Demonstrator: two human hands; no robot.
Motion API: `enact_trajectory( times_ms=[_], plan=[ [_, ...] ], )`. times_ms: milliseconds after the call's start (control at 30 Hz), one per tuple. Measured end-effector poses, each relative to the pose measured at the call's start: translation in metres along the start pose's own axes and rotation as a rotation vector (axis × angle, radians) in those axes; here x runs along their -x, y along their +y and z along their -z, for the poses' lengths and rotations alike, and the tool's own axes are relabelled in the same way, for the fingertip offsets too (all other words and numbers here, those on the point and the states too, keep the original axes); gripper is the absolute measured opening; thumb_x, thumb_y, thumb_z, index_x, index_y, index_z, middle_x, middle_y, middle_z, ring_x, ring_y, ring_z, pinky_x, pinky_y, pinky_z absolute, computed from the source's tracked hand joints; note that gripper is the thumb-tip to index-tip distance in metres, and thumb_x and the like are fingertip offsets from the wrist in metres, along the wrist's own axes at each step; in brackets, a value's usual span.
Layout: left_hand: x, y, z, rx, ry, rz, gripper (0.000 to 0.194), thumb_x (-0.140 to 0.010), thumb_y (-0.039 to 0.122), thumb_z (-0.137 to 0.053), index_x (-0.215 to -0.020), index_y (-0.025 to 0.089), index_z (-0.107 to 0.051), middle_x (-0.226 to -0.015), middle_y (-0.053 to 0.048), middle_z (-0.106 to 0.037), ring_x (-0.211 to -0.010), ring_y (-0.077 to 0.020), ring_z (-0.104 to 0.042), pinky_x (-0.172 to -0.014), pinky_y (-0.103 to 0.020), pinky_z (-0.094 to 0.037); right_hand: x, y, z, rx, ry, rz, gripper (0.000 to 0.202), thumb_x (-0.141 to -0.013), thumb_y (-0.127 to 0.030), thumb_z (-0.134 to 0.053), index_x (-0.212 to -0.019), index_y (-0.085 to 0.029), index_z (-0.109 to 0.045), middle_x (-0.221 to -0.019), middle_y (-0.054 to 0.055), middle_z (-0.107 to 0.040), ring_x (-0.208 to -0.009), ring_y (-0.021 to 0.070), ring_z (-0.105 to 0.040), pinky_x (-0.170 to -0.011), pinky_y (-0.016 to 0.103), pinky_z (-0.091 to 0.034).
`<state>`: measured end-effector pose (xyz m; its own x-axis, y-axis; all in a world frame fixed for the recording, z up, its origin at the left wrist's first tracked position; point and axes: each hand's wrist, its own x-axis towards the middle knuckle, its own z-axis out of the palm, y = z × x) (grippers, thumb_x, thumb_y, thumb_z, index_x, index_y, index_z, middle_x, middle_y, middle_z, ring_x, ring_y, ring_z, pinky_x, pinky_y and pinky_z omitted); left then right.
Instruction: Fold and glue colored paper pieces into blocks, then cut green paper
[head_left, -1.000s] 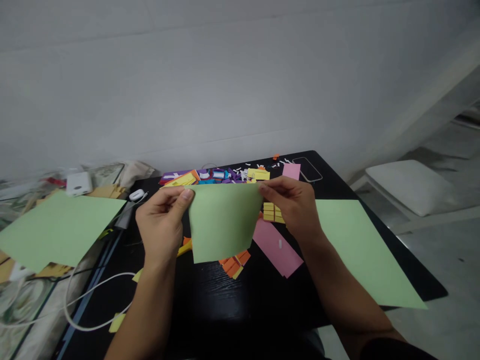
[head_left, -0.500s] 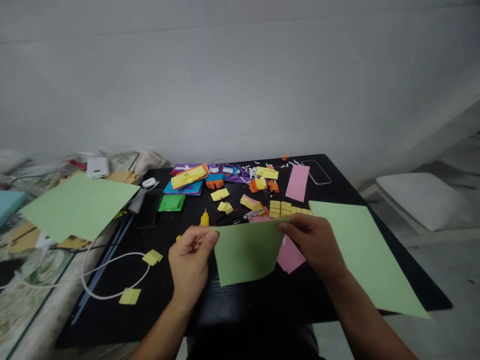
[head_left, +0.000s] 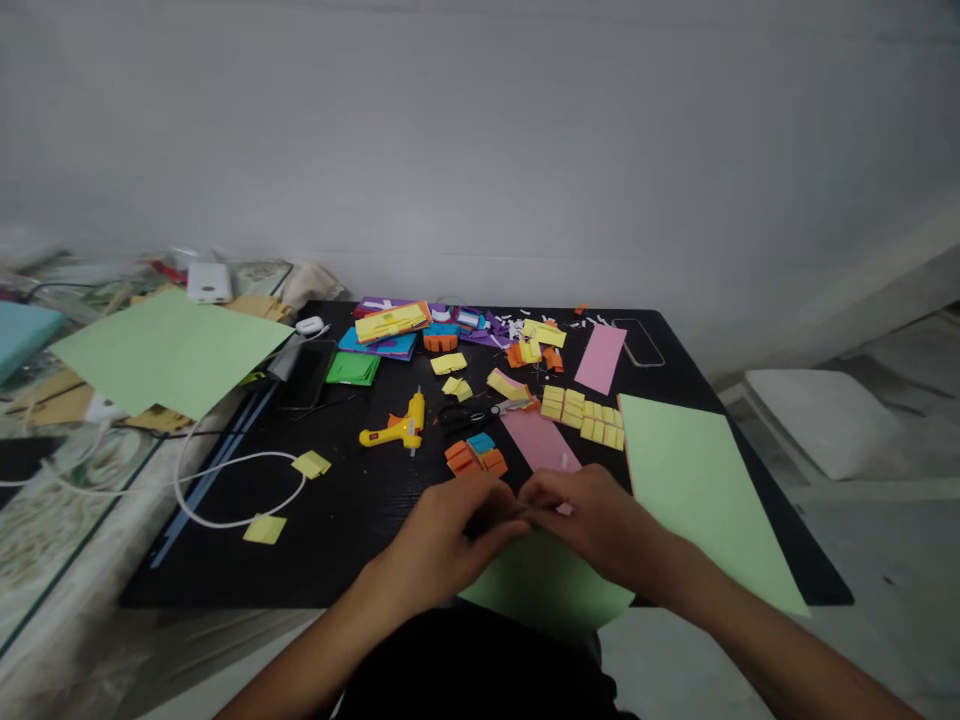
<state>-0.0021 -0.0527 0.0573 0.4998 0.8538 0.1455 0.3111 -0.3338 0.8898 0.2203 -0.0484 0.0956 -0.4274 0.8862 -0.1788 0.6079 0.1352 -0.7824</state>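
Close to the table's front edge, my left hand (head_left: 457,535) and my right hand (head_left: 592,520) meet at the top edge of a green sheet of paper (head_left: 551,585). Thumbs and fingers of both hands pinch that edge, and the sheet bends down towards my lap. My fingers hide its upper part. Just beyond them lie a pink paper strip (head_left: 536,440) and small orange folded pieces (head_left: 472,460). Scissors (head_left: 484,412) with dark handles rest behind these. A yellow glue gun (head_left: 397,425) lies on its side to the left.
A large green sheet (head_left: 697,480) covers the table's right side; another green sheet (head_left: 180,350) lies at the left. Yellow folded pieces (head_left: 581,415) sit in rows. A white cable (head_left: 225,522) loops on the left near a phone (head_left: 307,375). Paper scraps (head_left: 517,325) litter the back.
Both hands have come together and moved closer to my body, bringing the green sheet down. The glue gun and orange pieces, largely covered before, now show. The camera view has shifted a little.
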Motion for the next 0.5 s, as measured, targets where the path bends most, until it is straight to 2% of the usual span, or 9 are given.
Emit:
enact_trajectory(
  times_ms=[133, 333, 400, 500],
  plan=[
    [0.007, -0.008, -0.013, 0.067, 0.014, 0.097, 0.021, -0.099, 0.035, -0.064, -0.086, 0.018, -0.068, -0.077, 0.000, -0.072, -0.068, -0.0125, -0.064, -0.064, -0.022, -0.046, -0.003, 0.006, -0.022, -0.117, -0.129, -0.029, 0.009, -0.097, -0.028, -0.069, -0.097, -0.022, -0.063, -0.084, 0.000, -0.082, -0.082, 0.0197, -0.077, -0.070, 0.028, -0.048],
    [0.014, -0.024, -0.014, 0.122, 0.012, 0.169, 0.023, -0.098, 0.034, -0.065, -0.082, 0.020, -0.074, -0.078, -0.001, -0.075, -0.070, -0.0152, -0.066, -0.065, -0.024, -0.046, -0.012, 0.014, -0.033, -0.199, -0.205, -0.056, 0.024, -0.093, -0.022, -0.072, -0.112, -0.023, -0.058, -0.089, 0.001, -0.084, -0.090, 0.0246, -0.080, -0.079, 0.033, -0.051],
    [0.016, -0.029, -0.011, 0.123, 0.054, 0.176, 0.024, -0.097, 0.035, -0.065, -0.081, 0.020, -0.074, -0.075, -0.001, -0.073, -0.069, -0.0154, -0.065, -0.065, -0.024, -0.046, -0.016, 0.017, -0.033, -0.199, -0.210, -0.063, 0.027, -0.092, -0.024, -0.074, -0.115, -0.023, -0.060, -0.087, 0.001, -0.084, -0.089, 0.0249, -0.080, -0.078, 0.033, -0.051],
    [0.020, -0.042, 0.001, 0.128, 0.189, 0.224, 0.026, -0.094, 0.040, -0.068, -0.080, 0.019, -0.074, -0.070, 0.000, -0.069, -0.064, -0.0145, -0.061, -0.062, -0.024, -0.045, -0.019, 0.031, -0.027, -0.195, -0.176, -0.066, 0.025, -0.090, -0.029, -0.075, -0.112, -0.023, -0.066, -0.082, 0.000, -0.083, -0.082, 0.0221, -0.078, -0.074, 0.030, -0.050]
  ],
)
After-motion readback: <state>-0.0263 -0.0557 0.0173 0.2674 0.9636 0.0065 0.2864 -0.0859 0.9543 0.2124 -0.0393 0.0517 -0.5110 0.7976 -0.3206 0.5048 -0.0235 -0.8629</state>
